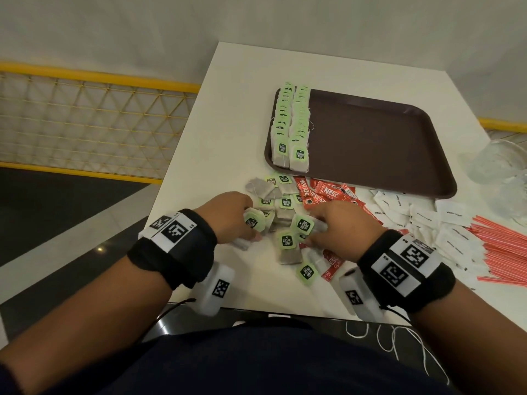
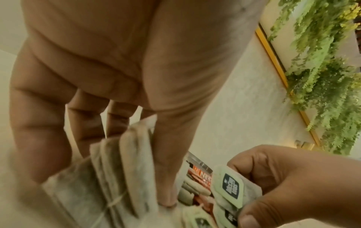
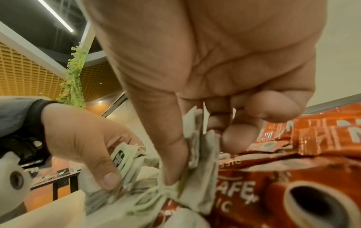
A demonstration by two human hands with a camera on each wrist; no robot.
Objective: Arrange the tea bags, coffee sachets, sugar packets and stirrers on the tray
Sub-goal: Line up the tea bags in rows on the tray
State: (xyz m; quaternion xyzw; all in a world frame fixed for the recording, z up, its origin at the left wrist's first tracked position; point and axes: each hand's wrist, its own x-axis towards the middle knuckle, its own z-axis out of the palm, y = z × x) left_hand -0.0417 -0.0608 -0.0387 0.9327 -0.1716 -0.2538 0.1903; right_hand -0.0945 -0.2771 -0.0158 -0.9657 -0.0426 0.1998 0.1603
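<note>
My left hand (image 1: 231,216): curled round a small stack of tea bags (image 2: 109,177), thumb along one side and fingers on the other, held edge-on just above the table (image 1: 199,143).
My right hand (image 1: 340,223): thumb and forefinger pinched a few tea bags together at the near right of the loose pile, my other fingers (image 3: 271,106) folded in toward the palm.
Loose tea bags (image 1: 285,220): lay scattered between and just beyond my two hands, green tags facing all ways, some overlapping the red sachets.
Coffee sachets (image 1: 322,192): lay in a red heap just past my right hand, a few more under my right wrist.
Sugar packets (image 1: 422,220): white, spread to the right of the sachets, near the tray's front edge.
Stirrers (image 1: 502,243): a fan of red sticks at the far right of the table.
Tray (image 1: 379,143): brown, beyond the loose pile.
Tea bags on the tray (image 1: 289,124): two neat overlapping rows along its left side.
Clear plastic bag (image 1: 499,166): crumpled, right of the tray.
</note>
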